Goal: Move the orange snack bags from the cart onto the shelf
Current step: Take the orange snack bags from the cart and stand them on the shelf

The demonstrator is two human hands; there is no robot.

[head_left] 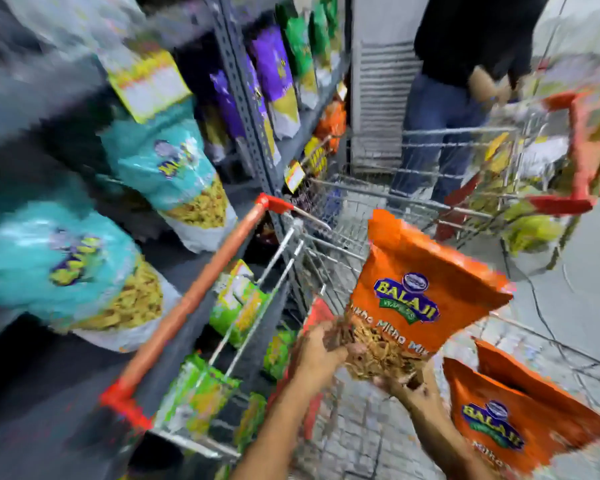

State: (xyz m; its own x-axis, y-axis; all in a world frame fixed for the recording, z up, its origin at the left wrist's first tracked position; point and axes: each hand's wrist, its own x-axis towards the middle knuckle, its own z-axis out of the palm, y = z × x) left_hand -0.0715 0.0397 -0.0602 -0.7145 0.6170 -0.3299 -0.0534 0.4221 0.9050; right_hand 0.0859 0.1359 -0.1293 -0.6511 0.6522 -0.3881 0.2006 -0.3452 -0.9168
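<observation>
Orange snack bag [416, 299] is held up over the cart [329, 244], gripped at its clear lower window by both hands: the left hand [321, 348] has its fingers curled around the bottom left corner, the right hand [404, 384] is cupped beneath the bottom edge, fingers closed on the film. For the step to be done well, the bag is best kept upright and supported from below as it is carried leftward over the orange cart handle [191, 296], then set on the shelf [94, 362] with its printed face outward. On the pack "BALAJI" is read in yellow on a blue emblem, with "Mitho" below it; the rest is blurred. More orange bags [520, 417] with the same emblem lie in the cart at the right. Teal bags [66, 265] stand on the shelf; their yellow lettering cannot be read. Farther off, purple bags [274, 64] are shelved, and another person [465, 81] stands by a second cart [499, 161].
</observation>
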